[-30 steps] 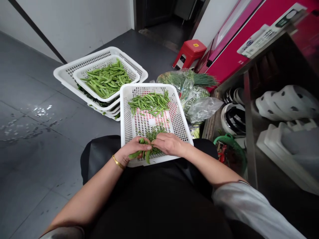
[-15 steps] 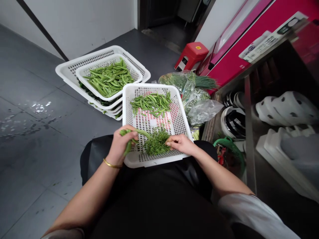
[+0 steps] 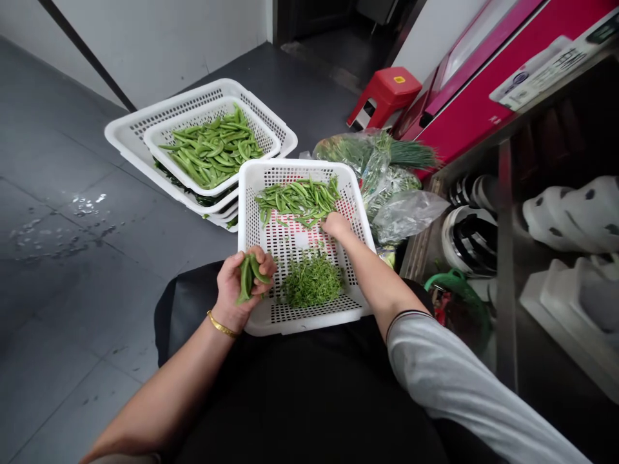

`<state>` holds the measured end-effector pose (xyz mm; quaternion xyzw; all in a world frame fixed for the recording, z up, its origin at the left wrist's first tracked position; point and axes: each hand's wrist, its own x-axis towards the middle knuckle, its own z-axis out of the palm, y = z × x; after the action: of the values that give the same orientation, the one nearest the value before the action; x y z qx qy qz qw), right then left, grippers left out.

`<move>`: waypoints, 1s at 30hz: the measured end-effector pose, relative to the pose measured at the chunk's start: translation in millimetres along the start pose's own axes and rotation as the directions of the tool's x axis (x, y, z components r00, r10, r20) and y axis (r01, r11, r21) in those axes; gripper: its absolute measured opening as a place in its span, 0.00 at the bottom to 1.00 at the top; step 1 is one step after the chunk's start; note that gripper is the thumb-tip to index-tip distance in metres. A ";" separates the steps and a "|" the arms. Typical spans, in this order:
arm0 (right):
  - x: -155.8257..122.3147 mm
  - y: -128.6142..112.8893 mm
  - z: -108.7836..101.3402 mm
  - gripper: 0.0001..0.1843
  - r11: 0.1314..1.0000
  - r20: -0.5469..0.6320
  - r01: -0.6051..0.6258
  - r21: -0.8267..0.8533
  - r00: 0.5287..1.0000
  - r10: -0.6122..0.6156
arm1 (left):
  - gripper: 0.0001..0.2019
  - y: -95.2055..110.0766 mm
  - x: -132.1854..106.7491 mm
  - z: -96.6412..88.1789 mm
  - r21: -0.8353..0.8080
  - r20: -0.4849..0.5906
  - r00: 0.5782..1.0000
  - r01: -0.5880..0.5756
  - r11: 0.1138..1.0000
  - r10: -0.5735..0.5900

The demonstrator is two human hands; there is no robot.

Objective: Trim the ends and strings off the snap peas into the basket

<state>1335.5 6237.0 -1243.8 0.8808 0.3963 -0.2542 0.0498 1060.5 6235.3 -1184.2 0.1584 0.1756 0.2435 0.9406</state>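
A white perforated basket (image 3: 248, 235) rests on my lap. At its near left corner my left hand (image 3: 236, 283) is closed around several green pea pods (image 3: 248, 277), which show between thumb and fingers. My right hand (image 3: 337, 225) reaches to the near right edge of a heap of pea pods (image 3: 300, 200) in the far half of the basket. Its fingertips are hidden by the hand itself, so I cannot see whether they grip a pod. A pile of thin green trimmings (image 3: 313, 280) lies in the near half, below my right forearm.
On the left, stacked white baskets (image 3: 118, 132) carry a smaller basket of pods (image 3: 213, 148). Bagged greens (image 3: 387, 174) lie beyond my right arm, with a red stool (image 3: 387, 96) behind them. A green basket (image 3: 457, 283) and a metal shelf stand right. Water wets the floor (image 3: 87, 212).
My right hand has moved from the trimmings pile up to the pod heap. My left hand has turned and drawn its pods into the palm; the long pod no longer sticks out over the basket.
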 end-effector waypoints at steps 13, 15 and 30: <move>-156.1 8.6 31.8 0.16 0.256 0.133 0.032 0.966 0.788 -0.601 | 0.13 -24.1 -3.8 10.9 0.644 -0.233 0.971 0.107 0.758 0.061; -162.8 -2.1 42.9 0.18 0.084 0.134 -0.105 0.991 0.730 -0.670 | 0.14 -29.5 -5.3 12.5 0.654 -0.142 0.989 0.065 0.754 0.037; -194.0 -3.2 19.8 0.13 0.442 -0.226 0.885 0.145 0.465 -0.856 | 0.13 -25.6 -1.5 0.5 0.683 -0.146 0.989 0.109 0.722 -0.012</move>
<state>1217.1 6103.0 -1166.0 0.5638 0.7603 -0.2367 -0.2193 1069.8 6213.1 -1193.2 0.4741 0.3197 0.1398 0.8084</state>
